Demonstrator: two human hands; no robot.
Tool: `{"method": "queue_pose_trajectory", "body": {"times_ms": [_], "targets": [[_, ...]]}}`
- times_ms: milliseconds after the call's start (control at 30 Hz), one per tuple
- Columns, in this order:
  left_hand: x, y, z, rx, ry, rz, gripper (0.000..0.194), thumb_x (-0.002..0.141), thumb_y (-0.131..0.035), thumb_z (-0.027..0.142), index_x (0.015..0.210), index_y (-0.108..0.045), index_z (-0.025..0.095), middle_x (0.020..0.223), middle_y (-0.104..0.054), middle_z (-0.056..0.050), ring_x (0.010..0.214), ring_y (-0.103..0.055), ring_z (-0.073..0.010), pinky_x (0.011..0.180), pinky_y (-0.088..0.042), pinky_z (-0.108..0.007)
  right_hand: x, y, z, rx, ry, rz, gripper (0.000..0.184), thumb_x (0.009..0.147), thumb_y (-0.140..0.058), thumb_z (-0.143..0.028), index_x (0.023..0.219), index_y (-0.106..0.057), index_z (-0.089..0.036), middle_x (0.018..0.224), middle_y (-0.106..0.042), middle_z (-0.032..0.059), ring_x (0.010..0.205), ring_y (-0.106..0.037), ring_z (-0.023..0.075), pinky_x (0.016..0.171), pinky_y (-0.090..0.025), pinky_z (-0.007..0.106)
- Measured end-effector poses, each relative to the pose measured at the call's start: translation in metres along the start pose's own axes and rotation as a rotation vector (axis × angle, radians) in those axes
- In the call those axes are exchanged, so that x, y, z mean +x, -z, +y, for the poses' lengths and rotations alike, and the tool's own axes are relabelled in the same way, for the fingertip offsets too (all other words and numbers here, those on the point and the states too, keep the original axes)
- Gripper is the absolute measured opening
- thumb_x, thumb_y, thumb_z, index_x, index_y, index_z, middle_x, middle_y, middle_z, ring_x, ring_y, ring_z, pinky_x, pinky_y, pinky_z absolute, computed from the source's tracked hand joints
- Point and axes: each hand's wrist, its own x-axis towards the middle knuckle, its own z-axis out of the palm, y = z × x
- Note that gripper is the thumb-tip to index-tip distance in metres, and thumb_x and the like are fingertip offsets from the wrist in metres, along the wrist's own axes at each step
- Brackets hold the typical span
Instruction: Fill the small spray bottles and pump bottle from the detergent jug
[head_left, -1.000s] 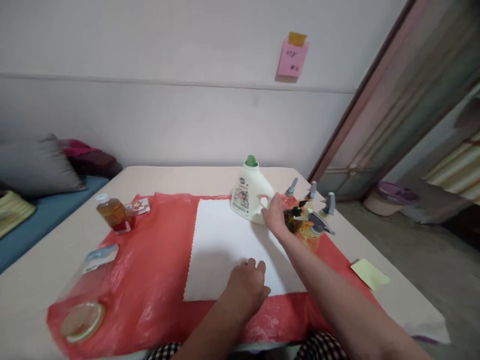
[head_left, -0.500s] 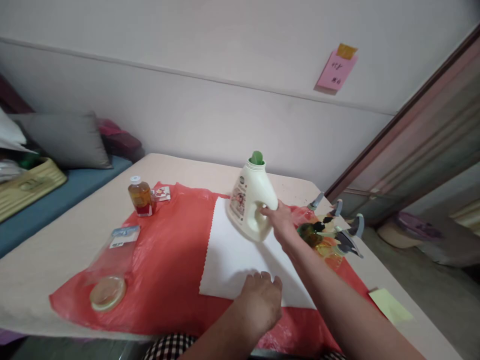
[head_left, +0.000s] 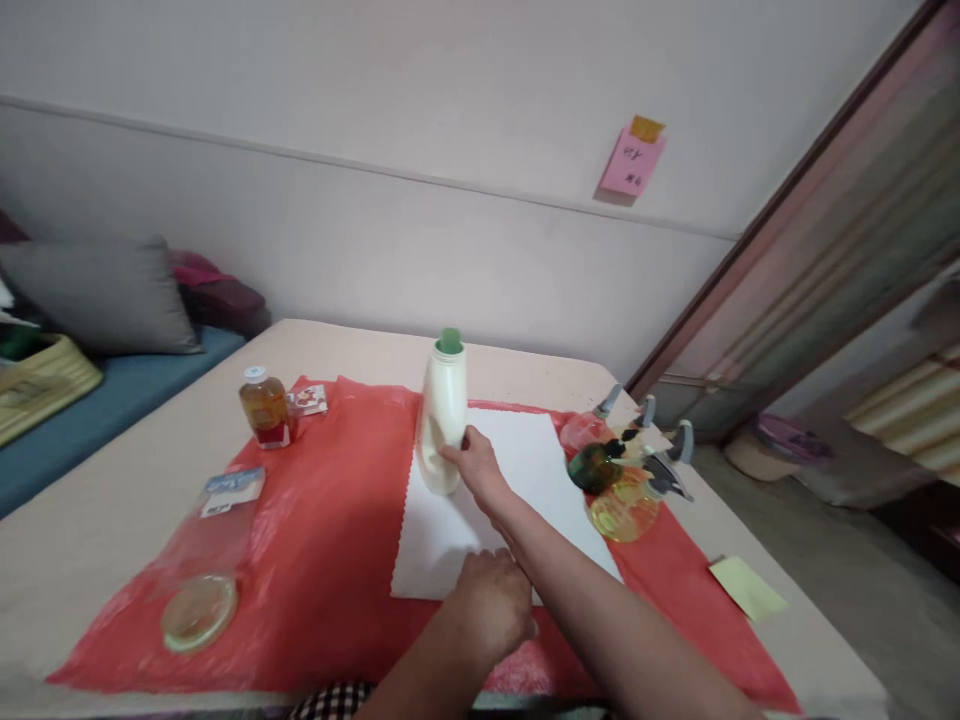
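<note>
A cream laundry detergent jug [head_left: 444, 400] with an uncapped green spout [head_left: 450, 342] stands over the white scallop-edged sheet [head_left: 517, 470]. My right hand [head_left: 480, 465] grips it by the handle, which faces me, so the printed front is turned out of view. Lower down, my left hand [head_left: 491, 600] rests at the sheet's near edge, back upward and fingers curled under. Its palm is hidden, and whatever it may hold cannot be made out. The right forearm passes close beside it.
Red plastic sheeting [head_left: 322, 560] covers much of the table. Several spray bottles [head_left: 626, 505] cluster at right, near a yellow note [head_left: 748, 588]. At left are an amber bottle [head_left: 266, 408], a small packet [head_left: 307, 400], a clear bag [head_left: 232, 490] and a round lid [head_left: 199, 612].
The jug has moved left across the white sheet and turned, its handle now toward me and its label out of sight. My left hand stays low with its fingers curled. The view has shifted slightly.
</note>
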Motion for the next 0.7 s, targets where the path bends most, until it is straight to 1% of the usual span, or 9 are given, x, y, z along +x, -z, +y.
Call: {"method": "queue_pose_trajectory", "body": {"times_ms": [67,133,200,267,333,400,500,600,700], "targets": [[-0.001,0.005,-0.002,0.002,0.024,0.001,0.036,0.077,-0.063,0.025,0.109,-0.071,0.009,0.113,-0.07,-0.019,0.1,-0.067,-0.036,0.086,-0.05,-0.044,-0.006,0.008,0.0,0.017,0.029,-0.121,0.03,0.063,-0.071,-0.027,0.091,-0.064,-0.019,0.096,-0.071,0.0028,0.093,-0.064,0.0215,0.085,-0.05,0.034],[0.0,0.014,-0.01,0.004,0.072,0.008,0.031,0.078,-0.061,0.025,0.103,-0.072,0.01,0.107,-0.071,-0.018,0.096,-0.068,-0.0343,0.082,-0.05,-0.041,-0.011,0.017,0.0,0.045,0.054,-0.222,0.04,0.064,-0.07,-0.025,0.103,-0.065,-0.021,0.111,-0.07,0.003,0.106,-0.063,0.0209,0.095,-0.048,0.035],[0.0,0.025,-0.023,0.009,0.145,0.035,0.03,0.081,-0.057,0.028,0.1,-0.071,0.011,0.103,-0.072,-0.018,0.095,-0.069,-0.0332,0.081,-0.05,-0.04,-0.015,0.028,0.001,0.061,0.06,-0.282,0.051,0.066,-0.069,-0.024,0.117,-0.063,-0.022,0.124,-0.066,0.0045,0.117,-0.06,0.0214,0.103,-0.044,0.036],[0.001,0.035,-0.037,0.023,0.236,0.088,0.032,0.086,-0.05,0.03,0.104,-0.069,0.01,0.105,-0.071,-0.02,0.098,-0.068,-0.0338,0.082,-0.049,-0.041,-0.022,0.04,0.003,0.058,0.044,-0.295,0.062,0.067,-0.069,-0.024,0.128,-0.058,-0.022,0.134,-0.06,0.0082,0.125,-0.055,0.0241,0.106,-0.042,0.041],[0.001,0.042,-0.046,0.034,0.298,0.143,0.035,0.091,-0.044,0.032,0.109,-0.065,0.01,0.109,-0.069,-0.019,0.104,-0.066,-0.0326,0.086,-0.047,-0.041,-0.033,0.054,0.005,0.048,0.023,-0.292,0.071,0.067,-0.07,-0.026,0.136,-0.052,-0.021,0.139,-0.055,0.0123,0.128,-0.053,0.0276,0.104,-0.044,0.045],[0.001,0.043,-0.046,0.037,0.31,0.173,0.036,0.093,-0.042,0.034,0.115,-0.061,0.012,0.113,-0.068,-0.016,0.108,-0.064,-0.0295,0.089,-0.046,-0.038,-0.049,0.07,0.007,0.047,0.02,-0.286,0.074,0.068,-0.072,-0.028,0.138,-0.05,-0.022,0.139,-0.055,0.0138,0.122,-0.057,0.0282,0.098,-0.048,0.045],[0.004,0.036,-0.033,0.008,0.215,0.173,0.036,0.092,-0.046,0.034,0.122,-0.057,0.016,0.116,-0.066,-0.012,0.111,-0.063,-0.0261,0.091,-0.045,-0.034,-0.077,0.096,0.011,0.058,0.042,-0.25,0.064,0.069,-0.072,-0.029,0.131,-0.055,-0.023,0.128,-0.063,0.0117,0.101,-0.066,0.0227,0.09,-0.053,0.042],[0.009,0.026,-0.015,-0.042,0.114,0.175,0.038,0.091,-0.048,0.029,0.126,-0.055,0.017,0.119,-0.065,-0.012,0.112,-0.062,-0.0256,0.094,-0.045,-0.035,-0.094,0.118,0.02,0.064,0.067,-0.139,0.051,0.071,-0.069,-0.028,0.121,-0.059,-0.02,0.112,-0.068,0.0088,0.09,-0.067,0.0187,0.086,-0.053,0.039],[0.018,0.017,-0.004,-0.102,0.063,0.265,0.04,0.091,-0.046,0.028,0.128,-0.054,0.016,0.126,-0.062,-0.013,0.118,-0.059,-0.0254,0.1,-0.043,-0.036,-0.093,0.132,0.033,0.082,0.094,0.015,0.046,0.075,-0.064,-0.031,0.119,-0.057,-0.019,0.104,-0.069,0.0075,0.086,-0.066,0.0168,0.083,-0.053,0.035]]}}
